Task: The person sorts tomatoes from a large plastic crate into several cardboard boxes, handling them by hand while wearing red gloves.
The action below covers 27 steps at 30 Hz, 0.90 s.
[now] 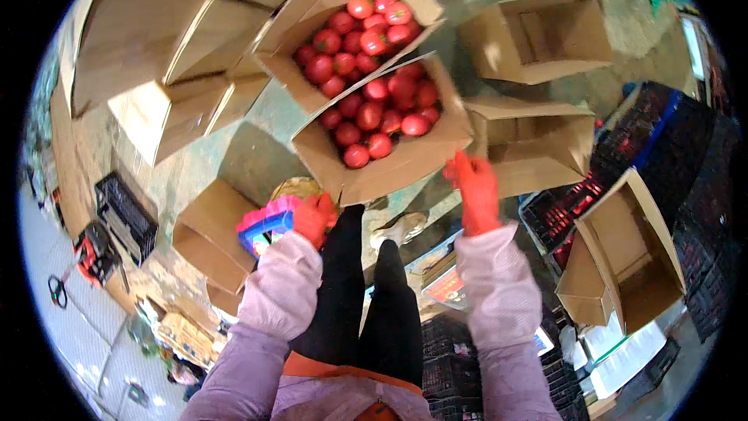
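Before me an open cardboard box [403,172] holds many red tomatoes [369,116]. My left hand [314,219], in a red glove, has curled fingers by the box's near left corner. It overlaps a pink and blue object [267,223]; whether it grips anything is hidden. Near the box's right corner is my right hand [476,190], also red-gloved. Its fingers are bent and slightly blurred, and contact with the box wall cannot be made out. A second box [280,67] of tomatoes [350,41] adjoins the first on its far side.
Open cardboard boxes [540,155] lie at right, with another [634,251] near dark plastic crates [660,123]. Large cartons [137,41] stand at upper left. A box [213,234] and a black crate [125,216] sit at left. More dark crates [450,356] stand beside my legs.
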{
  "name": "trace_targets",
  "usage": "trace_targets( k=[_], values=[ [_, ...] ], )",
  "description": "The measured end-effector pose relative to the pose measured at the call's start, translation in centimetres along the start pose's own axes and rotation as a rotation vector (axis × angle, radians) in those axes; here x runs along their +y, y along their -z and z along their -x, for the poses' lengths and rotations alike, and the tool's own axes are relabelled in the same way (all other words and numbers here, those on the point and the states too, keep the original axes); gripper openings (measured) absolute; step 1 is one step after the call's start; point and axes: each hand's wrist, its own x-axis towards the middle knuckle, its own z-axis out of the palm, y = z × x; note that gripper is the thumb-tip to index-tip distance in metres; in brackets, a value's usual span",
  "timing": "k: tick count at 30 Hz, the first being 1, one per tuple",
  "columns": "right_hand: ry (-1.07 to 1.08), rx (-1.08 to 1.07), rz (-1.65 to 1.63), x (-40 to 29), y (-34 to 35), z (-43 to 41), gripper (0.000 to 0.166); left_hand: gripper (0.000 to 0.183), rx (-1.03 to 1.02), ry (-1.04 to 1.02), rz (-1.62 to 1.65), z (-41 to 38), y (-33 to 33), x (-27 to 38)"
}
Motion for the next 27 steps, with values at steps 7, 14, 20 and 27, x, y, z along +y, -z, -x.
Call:
trace_targets(
  k=[7,14,20,27],
  values=[
    [-0.566,0.467,-0.396,10.6,7.7,0.3,0.047,0.040,-0.392,0.130,0.004,4.0,2.2,5.0],
    [-0.483,0.536,-0.768,14.7,9.4,-6.3,0.036,0.033,-0.434,0.129,-0.267,4.4,0.0,8.3],
    [-0.314,0.598,-0.270,15.7,13.4,2.0,0.029,0.033,-0.500,0.048,-0.401,3.2,0.9,8.0],
    [-0.187,0.499,0.459,11.8,14.6,17.4,0.034,0.038,-0.557,-0.014,-0.378,7.8,-3.3,13.3]
  ],
)
